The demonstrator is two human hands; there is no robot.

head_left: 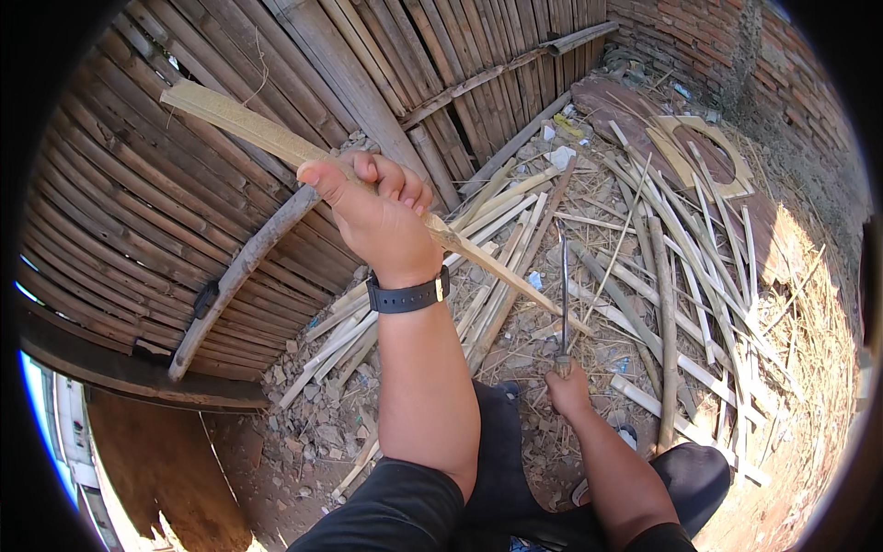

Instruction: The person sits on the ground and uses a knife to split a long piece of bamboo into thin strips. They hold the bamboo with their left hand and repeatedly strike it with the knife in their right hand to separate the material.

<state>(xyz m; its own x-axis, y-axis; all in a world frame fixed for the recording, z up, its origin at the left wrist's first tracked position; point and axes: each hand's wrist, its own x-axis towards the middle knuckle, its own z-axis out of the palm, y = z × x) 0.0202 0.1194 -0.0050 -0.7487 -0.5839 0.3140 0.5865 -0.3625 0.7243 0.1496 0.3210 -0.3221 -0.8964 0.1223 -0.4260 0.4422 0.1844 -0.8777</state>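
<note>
A long pale bamboo strip slants across the view from upper left down toward the right. My left hand, with a dark watch strap on its wrist, is closed around the strip's middle and lifts it off the ground. Lower and to the right, my right hand grips the handle of a long-bladed knife, its narrow metal blade pointing away from me. The strip's lower end comes close to the blade; whether they touch I cannot tell.
Several bamboo poles and split strips lie heaped at right over rubble. A slatted bamboo wall rises at left. A brick wall stands far right, near a board with a round hole.
</note>
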